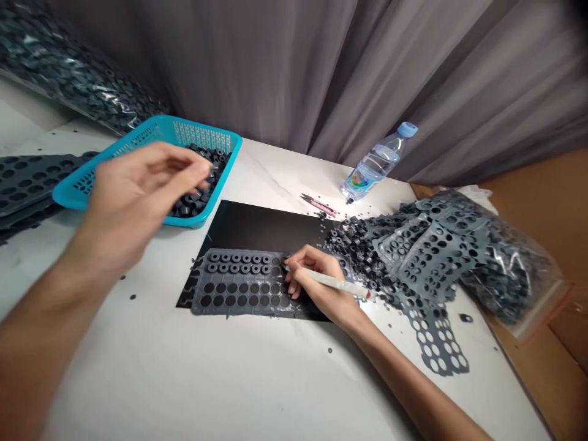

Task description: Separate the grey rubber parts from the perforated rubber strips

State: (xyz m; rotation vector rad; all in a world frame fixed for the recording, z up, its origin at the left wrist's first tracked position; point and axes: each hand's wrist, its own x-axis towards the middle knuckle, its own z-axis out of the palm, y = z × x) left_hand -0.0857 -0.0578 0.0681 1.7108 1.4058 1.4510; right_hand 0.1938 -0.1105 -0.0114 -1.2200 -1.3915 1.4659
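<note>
Left hand (133, 196) is closest, up by the turquoise basket (233, 159), thumb and fingertips pressed together, too blurry to tell if anything's between them. Basket's got a heap of small black rings (187, 206) in it. Right hand (335, 304) is pinching a white pen-like tool (342, 285) at the grey moulded sheet (239, 278), which lies on a black mat (261, 225) on the worktop (220, 380). Clear plastic bag (512, 282) on the right's stuffed with dark bits, and the water bottle (383, 156) has clear liquid inside.
</note>
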